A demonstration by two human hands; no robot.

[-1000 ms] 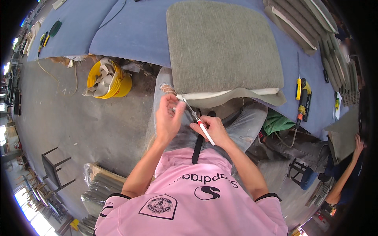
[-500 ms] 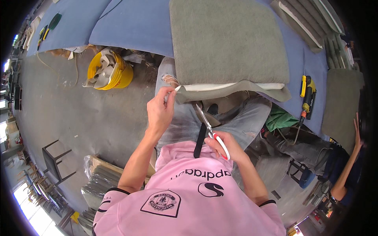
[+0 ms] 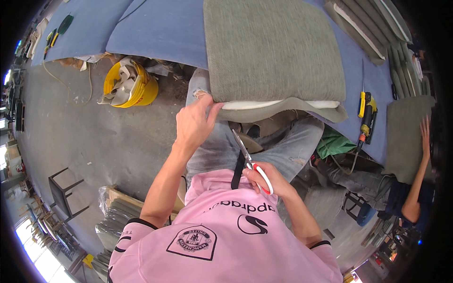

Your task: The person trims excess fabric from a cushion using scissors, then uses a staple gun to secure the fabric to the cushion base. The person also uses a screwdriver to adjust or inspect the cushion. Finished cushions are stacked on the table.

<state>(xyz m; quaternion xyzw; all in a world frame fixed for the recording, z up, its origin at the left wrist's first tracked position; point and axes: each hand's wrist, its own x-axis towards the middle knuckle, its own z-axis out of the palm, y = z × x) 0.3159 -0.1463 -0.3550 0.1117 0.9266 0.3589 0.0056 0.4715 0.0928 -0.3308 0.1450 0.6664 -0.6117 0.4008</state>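
Note:
A grey-green fabric cushion (image 3: 276,52) lies over the table's near edge, its near side unfastened so that a white foam strip (image 3: 255,105) shows above a loose fabric flap (image 3: 283,111). My left hand (image 3: 194,121) is closed at the cushion's near left corner, thumb and fingers pinching the fabric there. Low in front of my shirt, my right hand (image 3: 271,179) grips scissors (image 3: 249,160) with red and white handles. Their metal blades point up and left, apart from the flap and over my lap.
The table (image 3: 160,33) has a blue covering. A yellow bucket (image 3: 150,92) of scraps stands on the floor at left. Right of the cushion lies a yellow and black power tool (image 3: 368,115). Several cushions are stacked at far right, near another person's hand (image 3: 425,134).
My left hand has shifted slightly right and up, with its fingers now further over the cushion's corner. The scissors stay nearly in place. At right, the other person's hand has moved up along a cushion.

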